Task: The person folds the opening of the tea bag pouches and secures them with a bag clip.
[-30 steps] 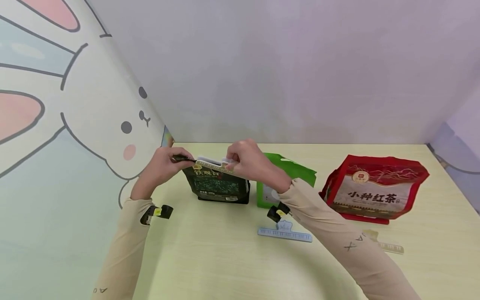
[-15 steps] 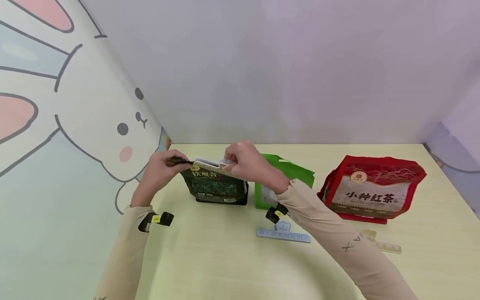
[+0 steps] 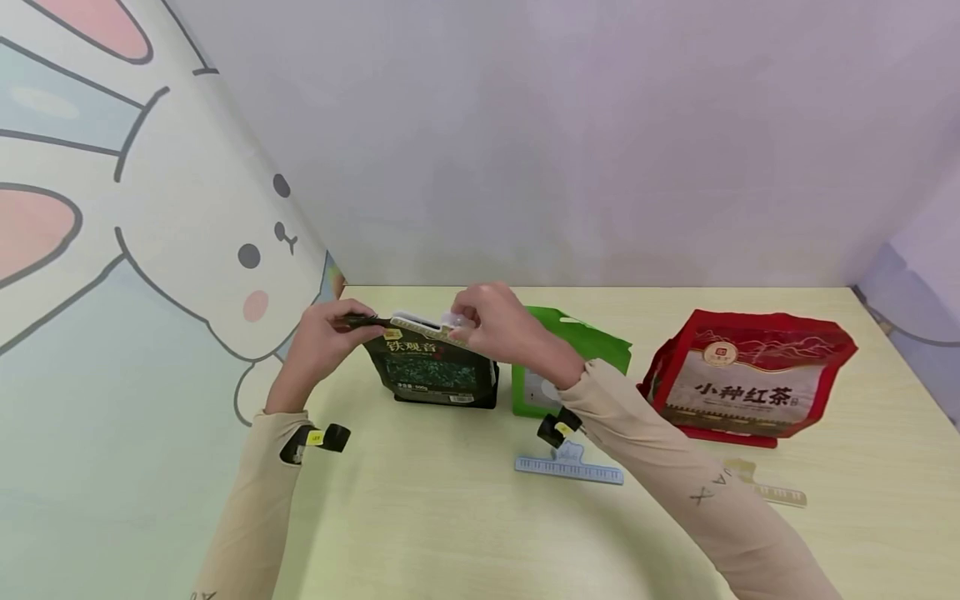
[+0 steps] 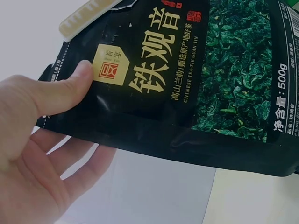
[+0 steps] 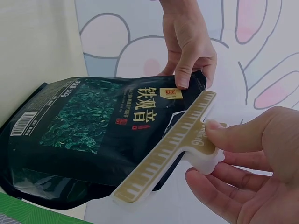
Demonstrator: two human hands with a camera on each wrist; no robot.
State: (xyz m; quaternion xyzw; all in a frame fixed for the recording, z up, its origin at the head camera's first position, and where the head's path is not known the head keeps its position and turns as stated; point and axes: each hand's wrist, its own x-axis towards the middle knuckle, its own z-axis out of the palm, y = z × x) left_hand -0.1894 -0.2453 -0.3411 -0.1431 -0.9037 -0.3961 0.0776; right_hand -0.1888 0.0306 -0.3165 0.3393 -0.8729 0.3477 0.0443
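Note:
A black tea bag (image 3: 433,377) with gold lettering stands at the back left of the table, its top gathered flat. My left hand (image 3: 317,343) pinches its upper left corner, thumb on the printed front and fingers behind. Along the bag's top edge lies a gold and white piano-key bag clip (image 5: 166,147), slanted across it in the right wrist view. My right hand (image 3: 501,325) holds the clip's handle between thumb and fingers. In the left wrist view only one end of the clip (image 4: 88,17) shows. How deep the bag's edge sits inside the clip cannot be told.
Just right of the black bag stands a green bag (image 3: 581,337), partly behind my right forearm. A red tea bag (image 3: 750,375) stands farther right. A blue clip (image 3: 568,467) lies in front, and a gold clip (image 3: 783,495) lies partly hidden by my right sleeve.
My left hand has dropped very slightly with the bag's corner. The right hand, the clip and the other things keep nearly the same places.

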